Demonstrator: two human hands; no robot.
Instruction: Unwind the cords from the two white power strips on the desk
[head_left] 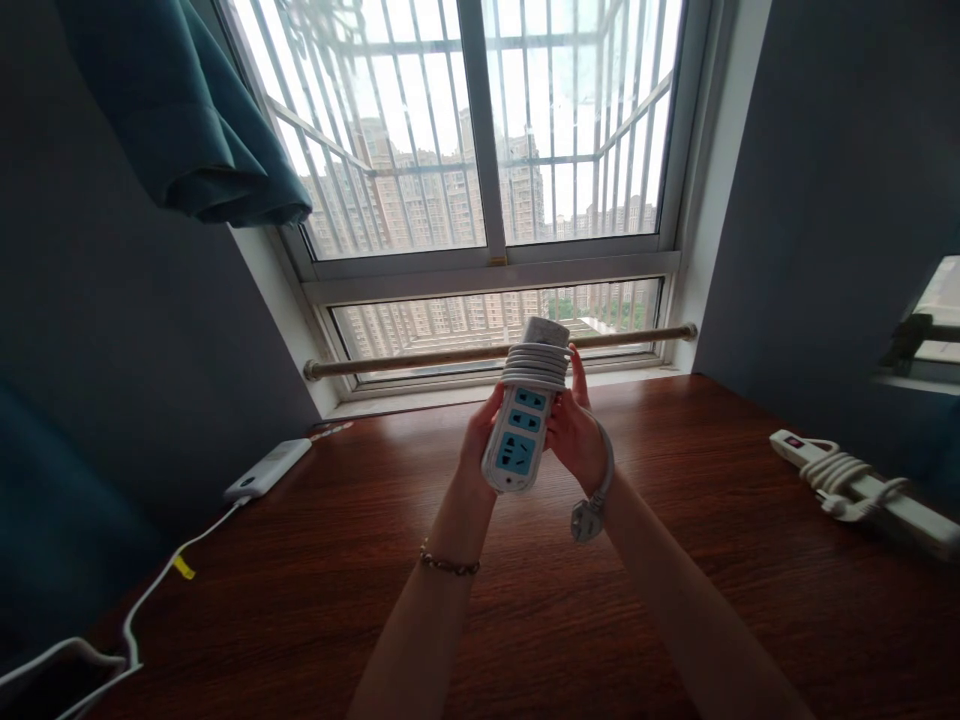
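Observation:
Above the brown wooden tabletop (pixel 517 620), a white power strip (pixel 512 455) with blue socket faces is held up and tilted. Its pale cord (pixel 536 367) is wound several times around the upper part. My left hand (pixel 481 430) grips the strip's left side, fingers mostly hidden behind it. My right hand (pixel 577 430) closes on the right edge near the coils, one finger reaching up beside them. The cord's free end curves over my right wrist, and the grey plug (pixel 587 520) dangles below it.
A second power strip (pixel 862 485) with a wrapped cord lies at the right. On the left sits a white box-shaped device (pixel 270 470) with a white cable (pixel 161 580) bearing a yellow tag. Behind are a horizontal rail (pixel 420 361), a barred window and a blue curtain (pixel 217 150).

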